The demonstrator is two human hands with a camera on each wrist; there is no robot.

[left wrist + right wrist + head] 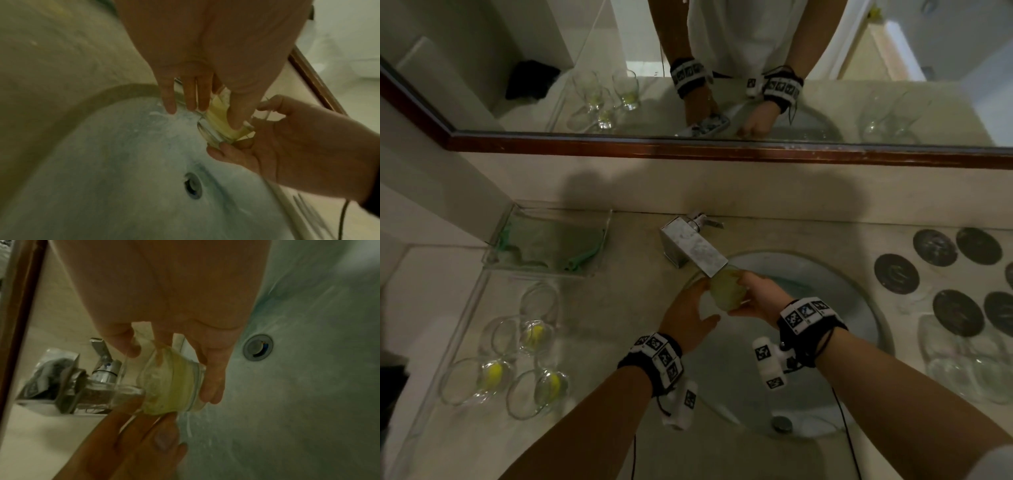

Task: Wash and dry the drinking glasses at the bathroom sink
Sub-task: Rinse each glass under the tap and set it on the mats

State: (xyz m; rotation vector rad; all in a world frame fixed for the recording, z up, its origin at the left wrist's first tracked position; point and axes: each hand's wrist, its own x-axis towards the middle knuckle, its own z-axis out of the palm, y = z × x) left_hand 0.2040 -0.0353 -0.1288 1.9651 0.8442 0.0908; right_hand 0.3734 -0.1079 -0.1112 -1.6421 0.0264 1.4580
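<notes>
Firmly, right hand (756,299) grips glass (726,291).

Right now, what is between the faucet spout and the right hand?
The drinking glass, with yellow residue inside. In the head view it sits just under the faucet spout, held by the right hand, with the left hand against its other side.

Head view high above, facing down over the worktop (619,308), mirror (722,102) and basin (859,308); both wrist views close in, looking along the fingers (193,97), sharing glass (170,386) and drain (193,186).
</notes>
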